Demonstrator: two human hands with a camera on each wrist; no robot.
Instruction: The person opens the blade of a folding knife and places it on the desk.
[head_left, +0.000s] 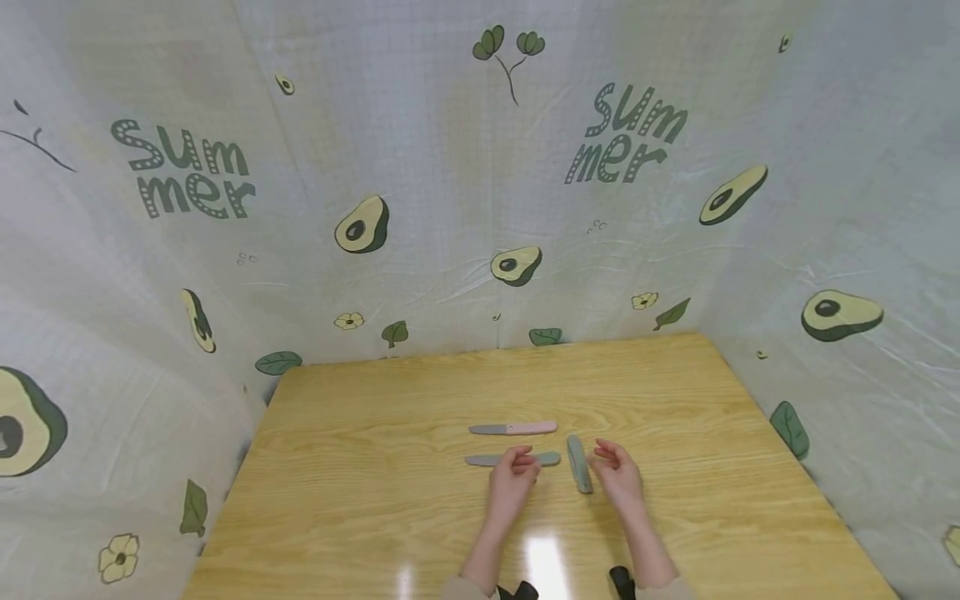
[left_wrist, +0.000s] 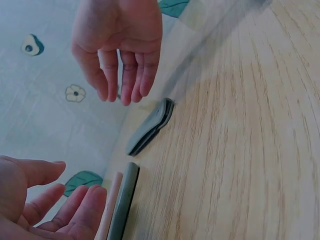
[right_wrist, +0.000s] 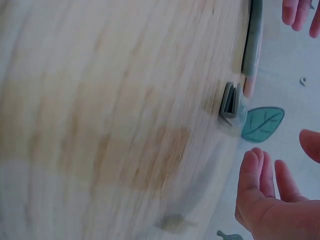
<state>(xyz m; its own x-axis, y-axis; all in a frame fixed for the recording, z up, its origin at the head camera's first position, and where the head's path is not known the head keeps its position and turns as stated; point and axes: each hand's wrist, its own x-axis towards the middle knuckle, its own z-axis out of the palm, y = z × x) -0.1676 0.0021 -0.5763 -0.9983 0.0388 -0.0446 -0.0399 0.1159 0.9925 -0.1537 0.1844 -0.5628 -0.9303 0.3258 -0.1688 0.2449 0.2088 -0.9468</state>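
The left hand (head_left: pixel 514 471) and right hand (head_left: pixel 618 477) hang relaxed and empty over the desk (head_left: pixel 360 467), either side of a folded grey-green knife (head_left: pixel 579 465).

That knife lies lengthwise, roughly from the far edge towards the near side, its slotted grip showing in both wrist views; between the palms, it seems placed within easy reach of either. Two unfolded knives lie to its left, nearly parallel to the far edge, blades towards the left edge: a grey-green-handled knife (head_left: pixel 548 459), partly hidden from above by the left hand, and a pink-handled knife (head_left: pixel 531 428) beyond it, nearer the far edge. They look deliberately lined up, perhaps so both blades face one way.
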